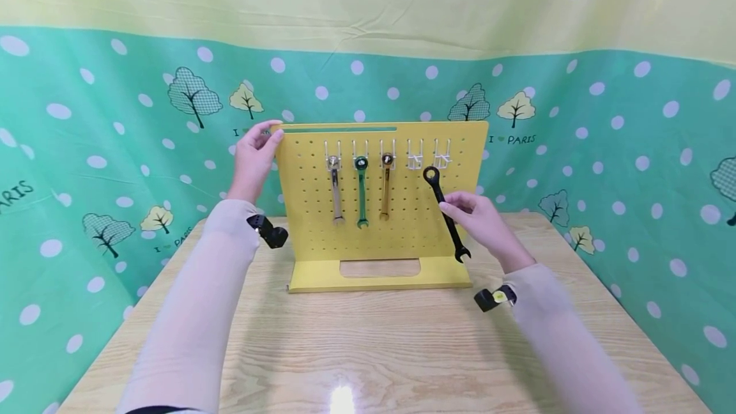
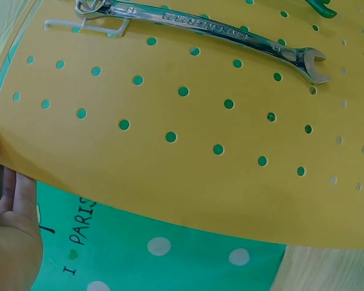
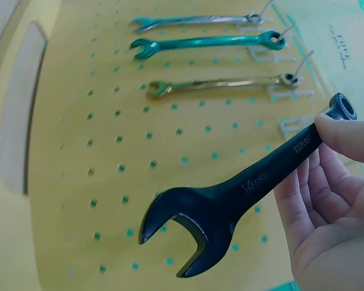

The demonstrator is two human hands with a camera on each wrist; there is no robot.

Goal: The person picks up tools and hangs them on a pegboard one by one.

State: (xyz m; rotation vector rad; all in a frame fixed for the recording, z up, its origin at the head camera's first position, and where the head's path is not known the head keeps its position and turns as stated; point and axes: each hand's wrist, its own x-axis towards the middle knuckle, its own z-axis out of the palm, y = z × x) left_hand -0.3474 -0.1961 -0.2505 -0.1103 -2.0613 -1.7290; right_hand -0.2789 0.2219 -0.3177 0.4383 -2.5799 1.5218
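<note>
A black combination wrench [image 1: 450, 225], marked 14mm in the right wrist view, is pinched between the thumb and fingers of my right hand [image 1: 474, 214]. Its ring end points up and its open end down, in front of the pegboard's right side. My left hand [image 1: 253, 157] grips the upper left corner of the yellow pegboard [image 1: 310, 235], thumb in front. Three wrenches hang by their ring ends on white hooks: a silver wrench [image 1: 337, 190], a green wrench [image 1: 361, 193] and a gold wrench [image 1: 386, 187]. To their right, two white hooks [image 1: 414, 155] hold nothing.
The pegboard stands on a yellow base [image 1: 316, 276] with a cutout, on a light wooden table [image 1: 368, 337]. A green and yellow curtain [image 1: 356, 82] with dots and trees surrounds the table at the back and sides.
</note>
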